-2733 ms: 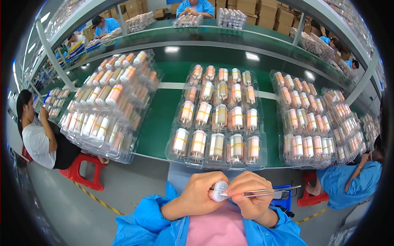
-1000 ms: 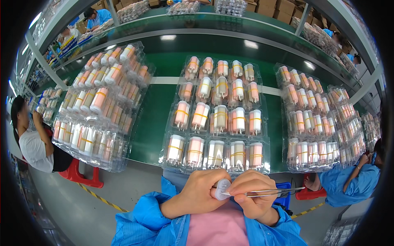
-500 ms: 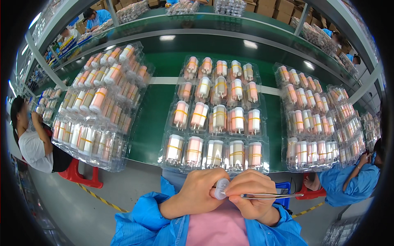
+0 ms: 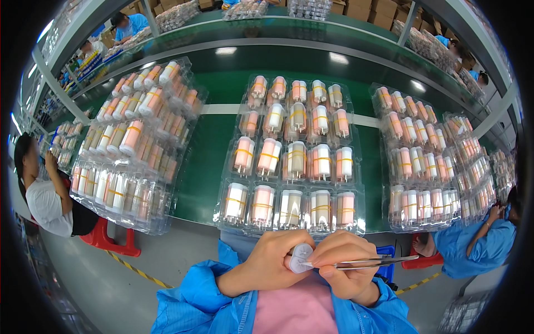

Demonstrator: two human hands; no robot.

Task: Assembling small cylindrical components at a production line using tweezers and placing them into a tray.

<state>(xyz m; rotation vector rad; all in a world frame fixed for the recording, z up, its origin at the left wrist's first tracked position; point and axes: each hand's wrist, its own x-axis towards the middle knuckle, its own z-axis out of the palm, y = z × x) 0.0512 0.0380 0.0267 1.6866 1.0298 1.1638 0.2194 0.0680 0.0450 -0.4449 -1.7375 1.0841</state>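
My left hand (image 4: 266,260) is closed around a small pale device (image 4: 301,257), its oval end face turned up toward the right. Pinched between the thumb and fingers of my right hand (image 4: 347,266) is a pair of metal tweezers (image 4: 389,261). Their slim tip meets the oval face, while the blunt end sticks out to the right. Whether the tip grips anything small there, I cannot make out. Just beyond both hands lies a clear plastic tray (image 4: 218,214) of pink, white and grey pronged devices banded in yellow.
On the green bench (image 4: 194,192) stand more filled trays in stacks, left and right. A blue bin (image 4: 386,273) is by my right forearm. People sit at both sides, one near a red stool (image 4: 111,239); others work across the bench under metal frame posts (image 4: 409,25).
My right hand has shifted slightly, and the tweezers now slant with their blunt end higher and farther right. The oval face shows more fully. My left hand stays nearly still.
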